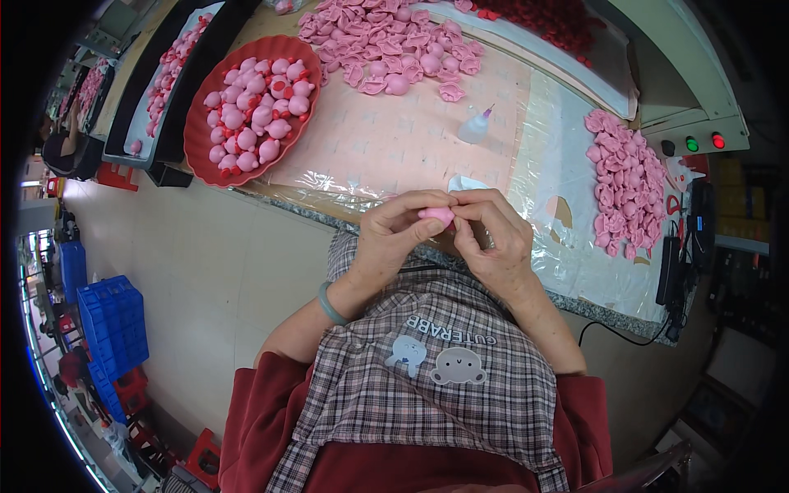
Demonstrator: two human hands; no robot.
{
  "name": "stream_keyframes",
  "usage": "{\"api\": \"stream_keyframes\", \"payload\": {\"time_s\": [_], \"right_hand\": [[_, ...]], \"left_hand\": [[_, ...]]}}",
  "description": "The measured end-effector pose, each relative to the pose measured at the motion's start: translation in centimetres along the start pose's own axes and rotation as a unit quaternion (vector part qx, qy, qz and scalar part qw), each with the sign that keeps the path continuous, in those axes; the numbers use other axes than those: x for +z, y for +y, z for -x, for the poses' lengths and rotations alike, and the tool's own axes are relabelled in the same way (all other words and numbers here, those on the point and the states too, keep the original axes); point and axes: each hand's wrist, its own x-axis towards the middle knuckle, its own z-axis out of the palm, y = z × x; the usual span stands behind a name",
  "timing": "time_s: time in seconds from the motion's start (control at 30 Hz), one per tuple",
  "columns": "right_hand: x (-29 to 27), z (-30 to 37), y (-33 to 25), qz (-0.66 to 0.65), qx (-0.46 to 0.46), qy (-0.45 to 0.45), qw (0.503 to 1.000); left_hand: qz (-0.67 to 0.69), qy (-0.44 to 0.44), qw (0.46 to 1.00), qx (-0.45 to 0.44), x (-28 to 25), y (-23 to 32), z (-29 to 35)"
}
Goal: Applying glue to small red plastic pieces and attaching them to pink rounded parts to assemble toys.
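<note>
Close to the table's near edge, both hands meet around a small rounded pink plastic piece [438,215]. My left hand [389,236] pinches it between thumb and fingers. From the other side my right hand [500,241] closes its fingertips on the piece's right end, and they hide part of it. Left of my hands stands a red fluted bowl [195,135] holding many round pink pieces with red parts. Beyond them lies a heap of pink petal-shaped pieces [386,45]. A small squeeze bottle [474,129] with a purple needle tip stands on the table.
More pink pieces [626,185] are heaped at the right, beside red-handled scissors [674,204] and a black power strip [670,267]. A machine frame [690,82] with lit buttons rises far right. Far left are a black tray [168,94] and blue crates [115,324].
</note>
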Motion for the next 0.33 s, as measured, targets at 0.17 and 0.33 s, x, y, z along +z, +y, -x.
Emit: {"api": "stream_keyframes", "payload": {"time_s": [0.17,0.33], "right_hand": [[0.1,-0.3,-0.5,-0.021,0.006,0.008,1.0],[0.8,0.0,-0.3,-0.009,0.012,-0.012,1.0]], "left_hand": [[0.244,-0.031,0.966,-0.077,-0.7,0.0,-0.4],[0.329,-0.019,0.936,-0.121,-0.5,-0.8,-0.4]]}}
